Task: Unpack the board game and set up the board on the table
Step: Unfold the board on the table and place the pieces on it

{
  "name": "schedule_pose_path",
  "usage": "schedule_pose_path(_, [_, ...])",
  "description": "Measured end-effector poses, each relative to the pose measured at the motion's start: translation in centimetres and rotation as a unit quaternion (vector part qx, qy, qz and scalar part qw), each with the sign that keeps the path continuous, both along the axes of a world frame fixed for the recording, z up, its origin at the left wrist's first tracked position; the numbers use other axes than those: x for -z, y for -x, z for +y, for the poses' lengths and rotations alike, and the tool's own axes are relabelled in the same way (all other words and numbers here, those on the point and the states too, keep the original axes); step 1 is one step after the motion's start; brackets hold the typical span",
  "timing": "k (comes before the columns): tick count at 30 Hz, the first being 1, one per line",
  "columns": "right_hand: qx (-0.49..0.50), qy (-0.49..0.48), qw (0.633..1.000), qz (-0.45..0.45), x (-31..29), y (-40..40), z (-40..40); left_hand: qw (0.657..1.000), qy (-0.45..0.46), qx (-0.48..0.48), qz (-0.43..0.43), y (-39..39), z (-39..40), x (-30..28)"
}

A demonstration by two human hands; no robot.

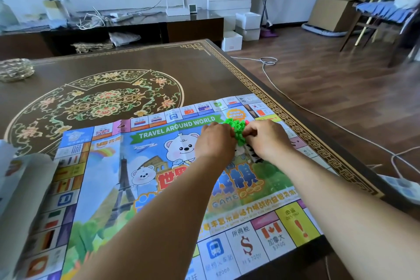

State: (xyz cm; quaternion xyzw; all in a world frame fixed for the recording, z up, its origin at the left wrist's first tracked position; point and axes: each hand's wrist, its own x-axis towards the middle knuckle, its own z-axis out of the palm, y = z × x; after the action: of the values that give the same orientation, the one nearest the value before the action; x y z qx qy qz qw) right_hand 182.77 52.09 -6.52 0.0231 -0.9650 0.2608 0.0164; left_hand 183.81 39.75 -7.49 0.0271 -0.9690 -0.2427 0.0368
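Note:
The paper game board (pixel 145 166), printed with bears, flags and "TRAVEL AROUND WORLD", lies unfolded and flat on the dark patterned table (pixel 159 61), with creases showing. Near the board's far right part, my left hand (pixel 214 141) and my right hand (pixel 267 137) meet around a small clear bag of green plastic game pieces (pixel 236 127). Fingers of both hands pinch the bag from either side. A few red pieces show at its right edge. The lower part of the bag is hidden behind my hands.
At the table's near left edge lies the opened game box or wrapping (pixel 20 179). A woven item (pixel 14 71) sits at the far left. A white cable (pixel 295 102) runs over the wooden floor to a power strip (pixel 402 185). Chair (pixel 381 16) and boxes stand beyond.

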Motion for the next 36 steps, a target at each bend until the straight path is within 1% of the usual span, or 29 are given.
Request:
schedule_pose_path(3, [0.018,-0.008,1.000,0.001,0.0,-0.3,0.2,1.000,0.008,-0.015,-0.013,-0.1,0.0,0.2])
schedule_pose_path(6, [0.038,-0.037,0.998,-0.015,-0.3,-1.2,0.8,0.999,0.021,-0.018,-0.024,-0.9,0.0,0.2])
schedule_pose_path(9, [0.039,-0.055,0.997,-0.039,-0.6,-2.4,1.6,1.000,0.005,-0.009,-0.029,-2.6,0.7,0.0])
schedule_pose_path(15, [0.017,-0.051,0.996,-0.073,-1.3,-5.2,2.0,0.997,-0.023,0.042,-0.062,-5.3,3.5,-0.8])
schedule_pose_path(17, [0.013,-0.052,0.996,-0.076,-1.5,-5.7,2.2,0.996,-0.037,0.040,-0.067,-5.7,3.9,-1.0])
schedule_pose_path(20, [0.033,-0.044,0.997,-0.054,-1.8,-5.4,2.8,0.993,-0.099,0.012,-0.064,-5.7,3.6,-1.3])
schedule_pose_path(22, [0.041,-0.033,0.998,-0.033,-2.0,-4.6,2.9,0.992,-0.119,-0.017,-0.048,-5.1,3.0,-1.4])
schedule_pose_path(27, [0.046,0.006,0.999,0.003,-1.9,-1.8,1.4,0.992,-0.118,-0.053,-0.006,-3.0,1.1,-1.0])
schedule_pose_path(31, [0.043,-0.001,0.999,0.021,-1.2,0.5,0.2,0.991,-0.114,-0.076,0.005,-1.1,-0.1,-0.2])
schedule_pose_path(36, [0.051,-0.003,0.998,0.031,-0.7,2.5,-0.1,0.993,-0.092,-0.071,0.012,0.1,-0.6,0.6])
